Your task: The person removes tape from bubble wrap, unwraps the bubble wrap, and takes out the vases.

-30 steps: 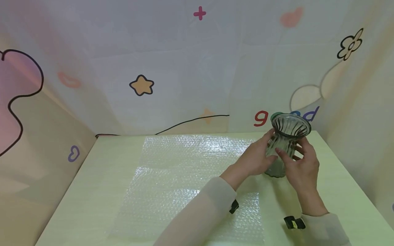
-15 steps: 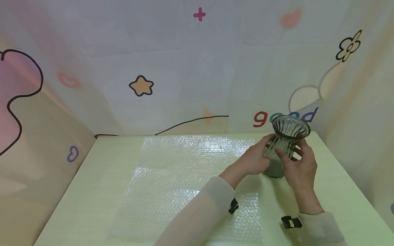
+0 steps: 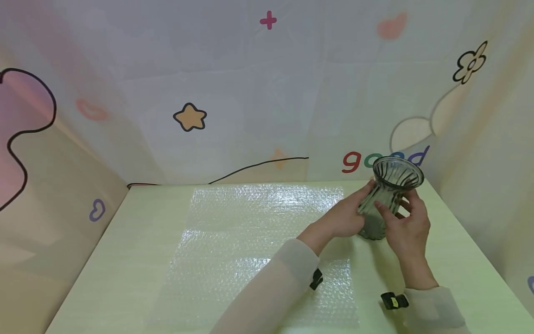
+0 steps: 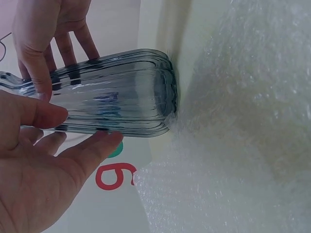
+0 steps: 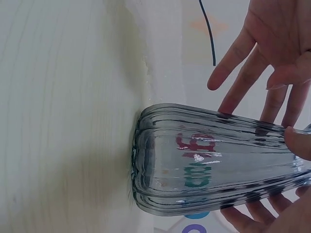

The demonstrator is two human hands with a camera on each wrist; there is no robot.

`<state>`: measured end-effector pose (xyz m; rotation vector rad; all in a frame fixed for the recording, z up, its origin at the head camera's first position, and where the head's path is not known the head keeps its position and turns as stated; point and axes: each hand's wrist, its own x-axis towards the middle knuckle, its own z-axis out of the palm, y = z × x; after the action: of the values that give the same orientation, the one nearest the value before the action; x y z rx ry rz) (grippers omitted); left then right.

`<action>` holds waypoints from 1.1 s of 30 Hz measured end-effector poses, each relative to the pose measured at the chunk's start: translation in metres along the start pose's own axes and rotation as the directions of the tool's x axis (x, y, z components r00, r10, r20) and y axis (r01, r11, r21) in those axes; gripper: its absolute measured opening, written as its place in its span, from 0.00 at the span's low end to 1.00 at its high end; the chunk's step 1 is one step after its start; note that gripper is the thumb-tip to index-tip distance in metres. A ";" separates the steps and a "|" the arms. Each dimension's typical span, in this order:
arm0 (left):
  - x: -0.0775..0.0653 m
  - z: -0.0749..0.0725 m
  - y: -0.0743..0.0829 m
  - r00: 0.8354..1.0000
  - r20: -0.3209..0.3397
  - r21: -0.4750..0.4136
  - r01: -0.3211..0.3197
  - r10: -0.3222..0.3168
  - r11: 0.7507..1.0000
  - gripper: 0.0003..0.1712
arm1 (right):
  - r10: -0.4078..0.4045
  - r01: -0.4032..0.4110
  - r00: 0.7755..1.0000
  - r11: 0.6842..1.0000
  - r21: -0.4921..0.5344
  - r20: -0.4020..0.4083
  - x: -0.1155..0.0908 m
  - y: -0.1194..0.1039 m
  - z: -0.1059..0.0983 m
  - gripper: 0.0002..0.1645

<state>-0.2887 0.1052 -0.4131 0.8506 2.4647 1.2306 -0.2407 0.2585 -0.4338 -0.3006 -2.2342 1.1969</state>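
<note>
A grey-green ribbed glass vase [image 3: 381,208] with a flared rim leans slightly to the right near the table's back right. My left hand [image 3: 344,215] holds its left side, with fingers against the glass. On the other side my right hand [image 3: 409,232] grips it, thumb across the front and fingers round the right. In the left wrist view the vase's base [image 4: 165,92] is close to the edge of the bubble wrap [image 4: 233,145]. The right wrist view shows the vase [image 5: 214,160] between both hands; whether its base touches the table cannot be told.
A clear sheet of bubble wrap [image 3: 258,241] lies flat across the middle of the pale table [image 3: 112,260]. Printed curtains [image 3: 246,83] with a star and the word "good" stand behind and at both sides. Black bands [image 3: 394,301] sit at the wrists.
The vase's rim has tipped a little to the right. My left thumb, visible on the vase earlier in the head view, is now hidden. My right hand keeps its hold.
</note>
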 end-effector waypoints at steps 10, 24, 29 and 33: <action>0.000 0.000 -0.002 1.000 0.003 -0.025 0.010 -0.010 1.000 0.59 | 0.020 -0.021 0.999 0.999 0.031 0.026 0.000 -0.002 0.000 0.41; -0.003 -0.001 -0.004 1.000 0.021 -0.048 -0.011 0.012 0.999 0.58 | 0.021 -0.024 0.997 0.999 0.041 0.077 0.001 -0.001 -0.001 0.46; -0.009 -0.003 -0.009 0.999 0.043 -0.032 -0.030 0.031 0.999 0.53 | 0.033 -0.040 0.993 0.997 0.069 0.109 0.000 -0.001 -0.004 0.49; -0.014 -0.004 -0.015 0.999 0.046 -0.007 0.001 -0.001 1.000 0.50 | 0.043 -0.048 0.995 0.997 0.060 0.089 -0.003 -0.002 -0.005 0.51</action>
<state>-0.2851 0.0876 -0.4228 0.8659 2.4231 1.2057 -0.2355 0.2597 -0.4313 -0.2810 -2.2707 1.3242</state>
